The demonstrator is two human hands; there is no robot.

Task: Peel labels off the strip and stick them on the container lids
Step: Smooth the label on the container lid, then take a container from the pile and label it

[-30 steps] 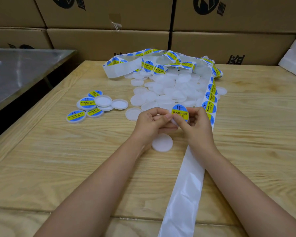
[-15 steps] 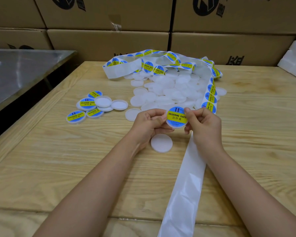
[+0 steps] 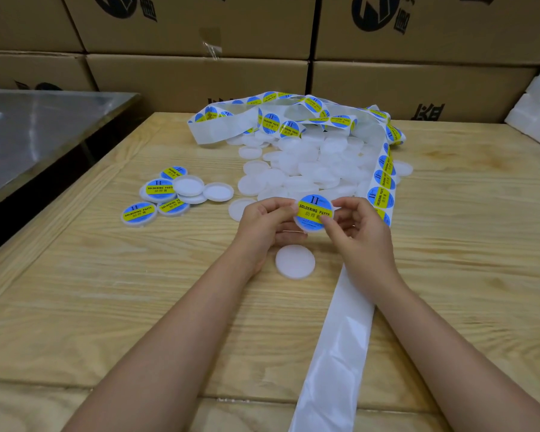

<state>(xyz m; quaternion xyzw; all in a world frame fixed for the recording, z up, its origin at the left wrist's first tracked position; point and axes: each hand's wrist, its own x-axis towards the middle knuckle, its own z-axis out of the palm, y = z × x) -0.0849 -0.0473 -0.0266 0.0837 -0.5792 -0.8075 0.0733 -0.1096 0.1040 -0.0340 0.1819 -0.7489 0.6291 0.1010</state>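
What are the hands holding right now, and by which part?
The left hand and right hand pinch one labelled lid by its opposite edges.

Head-worn wide-angle camera looks forward and down over a wooden table [image 3: 106, 307]
Single view, from the person's own eye line; both forearms [image 3: 169, 338] enter from the bottom edge; left hand [image 3: 262, 222] and right hand [image 3: 362, 235] sit near the lens at frame centre, both gripping a labelled lid [image 3: 309, 207]; stacked cartons [image 3: 200, 76] close the far side; straight edges bow toward the corners
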